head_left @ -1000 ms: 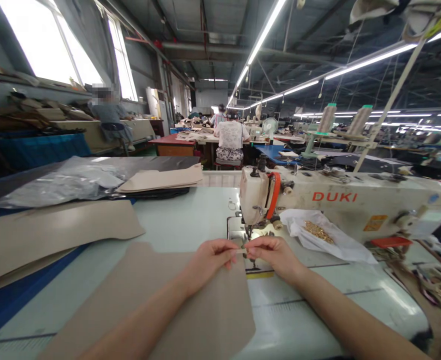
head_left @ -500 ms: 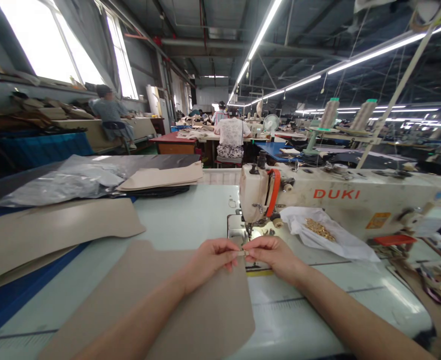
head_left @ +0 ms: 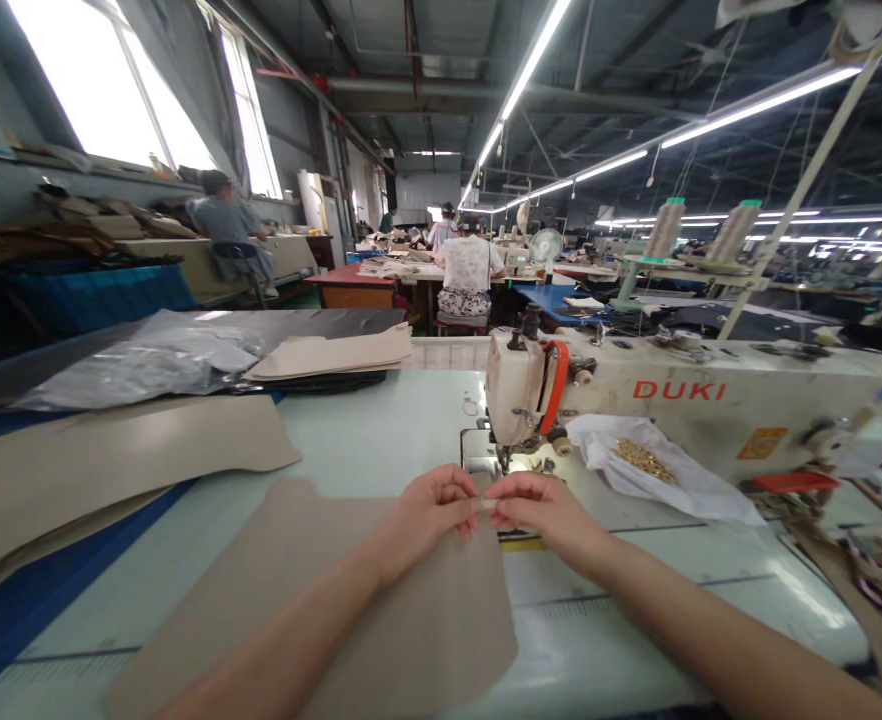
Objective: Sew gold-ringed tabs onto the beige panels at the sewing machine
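Observation:
My left hand and my right hand meet in front of the sewing machine, fingertips pinched together. Between them is a small pale strip, mostly covered by the fingers; both hands grip it, one at each end. A large beige sheet lies flat on the table beneath my left hand and forearm. The machine's needle and presser foot stand just beyond the fingertips, with nothing visibly under them.
Small gold metal pieces lie in a white bag by the machine's arm. Stacked beige panels are at left, with a clear plastic bag and more cut pieces behind. Co-workers sit farther back.
The view has shifted slightly, moving the scene a little to the right. Both hands stay pinched on the strip, their fingers moved only slightly.

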A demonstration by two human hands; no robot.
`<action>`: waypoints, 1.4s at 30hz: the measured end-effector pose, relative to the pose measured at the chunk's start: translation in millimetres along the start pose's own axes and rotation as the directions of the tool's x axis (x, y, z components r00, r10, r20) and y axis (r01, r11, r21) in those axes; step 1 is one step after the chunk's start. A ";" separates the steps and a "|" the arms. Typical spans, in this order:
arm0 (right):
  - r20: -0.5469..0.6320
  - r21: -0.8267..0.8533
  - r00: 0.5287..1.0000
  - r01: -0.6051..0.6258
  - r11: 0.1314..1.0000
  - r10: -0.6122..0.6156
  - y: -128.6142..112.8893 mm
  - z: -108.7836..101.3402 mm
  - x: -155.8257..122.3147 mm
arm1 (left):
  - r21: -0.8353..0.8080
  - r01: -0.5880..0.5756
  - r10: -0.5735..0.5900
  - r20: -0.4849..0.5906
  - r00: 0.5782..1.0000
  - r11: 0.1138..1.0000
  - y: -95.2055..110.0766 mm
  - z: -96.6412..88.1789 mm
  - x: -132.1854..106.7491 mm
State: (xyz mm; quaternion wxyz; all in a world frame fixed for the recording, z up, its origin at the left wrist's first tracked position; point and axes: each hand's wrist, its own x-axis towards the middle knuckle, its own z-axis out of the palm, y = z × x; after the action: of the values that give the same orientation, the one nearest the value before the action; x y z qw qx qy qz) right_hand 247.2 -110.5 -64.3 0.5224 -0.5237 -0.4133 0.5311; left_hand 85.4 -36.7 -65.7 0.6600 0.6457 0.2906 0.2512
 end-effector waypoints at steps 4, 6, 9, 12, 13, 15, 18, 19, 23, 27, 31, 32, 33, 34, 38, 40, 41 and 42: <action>-0.007 0.043 1.000 0.026 0.999 -0.026 7.7 5.5 11.7 | -0.070 0.019 -0.025 -0.090 0.996 0.997 3.4 -1.1 -2.5; -0.019 0.106 0.999 0.028 0.994 -0.026 12.6 5.6 16.9 | -0.128 0.045 -0.061 -0.123 0.991 0.991 2.7 -2.7 -2.2; -0.024 0.158 0.999 0.046 0.986 -0.043 18.1 4.7 19.5 | -0.140 0.085 -0.097 -0.085 0.992 0.987 -1.0 -4.3 0.5; -0.020 0.137 0.997 0.076 0.988 -0.074 20.4 4.9 18.0 | -0.099 0.088 -0.093 -0.048 0.995 0.991 -3.4 -3.8 2.9; -0.019 0.126 0.997 0.078 0.989 -0.076 20.5 5.2 17.4 | -0.084 0.088 -0.092 -0.048 0.995 0.993 -3.2 -3.4 3.1; -0.011 0.099 0.997 0.079 0.992 -0.078 20.4 5.6 16.4 | -0.048 0.095 -0.098 -0.052 0.994 0.994 -1.5 -2.4 2.3; 0.012 0.023 0.994 0.110 0.994 -0.110 19.9 5.5 14.5 | 0.031 0.101 -0.099 -0.051 0.994 0.994 0.5 -1.9 0.9; 0.020 -0.013 0.991 0.134 0.991 -0.133 19.9 5.5 13.4 | 0.066 0.091 -0.088 -0.048 0.995 0.994 0.1 -2.2 0.8; 0.065 -0.183 0.968 0.251 0.950 -0.244 21.3 6.9 6.7 | 0.286 -0.019 0.029 -0.031 0.999 0.958 -4.7 -4.3 0.7; 0.093 -0.310 0.951 0.308 0.899 -0.294 23.4 8.6 2.9 | 0.505 -0.095 0.139 -0.050 0.989 0.858 -5.8 -3.8 -2.8; 0.095 -0.418 0.936 0.348 0.839 -0.340 22.0 7.2 2.2 | 0.587 -0.082 0.147 -0.065 0.987 0.805 -2.8 -2.4 -6.5; 0.100 -0.461 0.922 0.376 0.804 -0.373 21.1 6.5 1.9 | 0.594 -0.081 0.151 -0.068 0.986 0.800 -2.2 -2.2 -6.9; 0.109 -0.501 0.905 0.407 0.764 -0.411 20.1 5.9 1.6 | 0.597 -0.082 0.155 -0.071 0.985 0.798 -1.8 -2.1 -7.3; 0.115 -0.533 0.886 0.436 0.725 -0.449 19.1 5.4 1.3 | 0.594 -0.085 0.161 -0.075 0.984 0.800 -1.6 -2.0 -7.5; 0.091 -0.563 0.841 0.485 0.669 -0.533 16.6 5.4 1.4 | 0.526 -0.093 0.164 -0.089 0.982 0.845 -5.1 -1.3 -6.9; 0.057 -0.547 0.843 0.475 0.689 -0.535 16.9 6.7 2.4 | 0.467 -0.092 0.160 -0.107 0.981 0.879 -9.0 -1.2 -5.4; 0.035 -0.532 0.846 0.467 0.706 -0.532 17.3 7.6 3.0 | 0.435 -0.094 0.161 -0.120 0.980 0.896 -11.1 -1.2 -4.4; 0.006 -0.513 0.852 0.452 0.729 -0.524 18.0 8.5 3.6 | 0.402 -0.099 0.164 -0.132 0.978 0.911 -13.0 -1.3 -3.3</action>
State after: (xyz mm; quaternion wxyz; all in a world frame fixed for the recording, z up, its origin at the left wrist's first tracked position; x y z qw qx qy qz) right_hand 237.0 -108.1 -81.6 0.5184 -0.5481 -0.6211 0.2122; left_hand 81.5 -38.7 -78.5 0.4727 0.7603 0.3437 0.2835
